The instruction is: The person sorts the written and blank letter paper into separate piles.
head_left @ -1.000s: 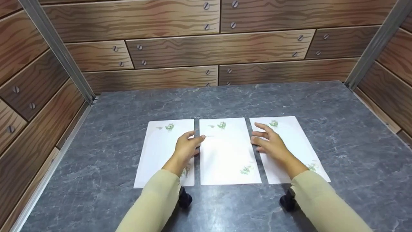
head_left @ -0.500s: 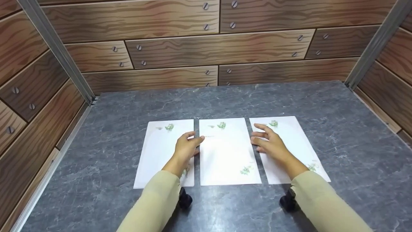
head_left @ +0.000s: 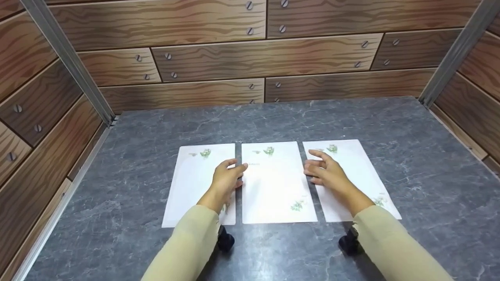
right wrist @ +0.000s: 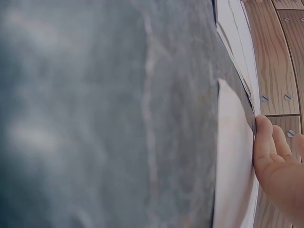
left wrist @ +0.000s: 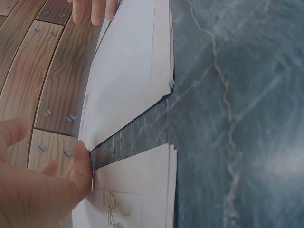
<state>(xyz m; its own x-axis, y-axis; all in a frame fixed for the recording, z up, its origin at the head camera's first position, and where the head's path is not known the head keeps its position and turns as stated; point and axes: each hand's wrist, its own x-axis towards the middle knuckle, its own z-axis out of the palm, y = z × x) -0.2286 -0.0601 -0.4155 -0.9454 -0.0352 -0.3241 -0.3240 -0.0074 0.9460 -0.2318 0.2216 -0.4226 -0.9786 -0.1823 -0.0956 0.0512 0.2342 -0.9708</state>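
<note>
Three white paper stacks printed with small green plants lie side by side: the left stack (head_left: 195, 179), the middle stack (head_left: 273, 183) and the right stack (head_left: 349, 168). Layered sheet edges show in the left wrist view. My left hand (head_left: 225, 178) is over the inner edge of the left stack, its thumb reaching to the middle stack's left edge. Over the right stack's inner edge is my right hand (head_left: 330, 173), fingers loosely bent and spread towards the middle stack. Nothing is between the fingers of either hand. The left hand (left wrist: 42, 190) and right hand (right wrist: 280, 175) also appear in their wrist views.
The stacks lie on a dark grey marbled table (head_left: 273, 125). Wood-patterned panels (head_left: 218, 58) rise behind it and on both sides, with grey metal posts (head_left: 72, 64) at the corners. Black devices (head_left: 225, 239) sit under both wrists.
</note>
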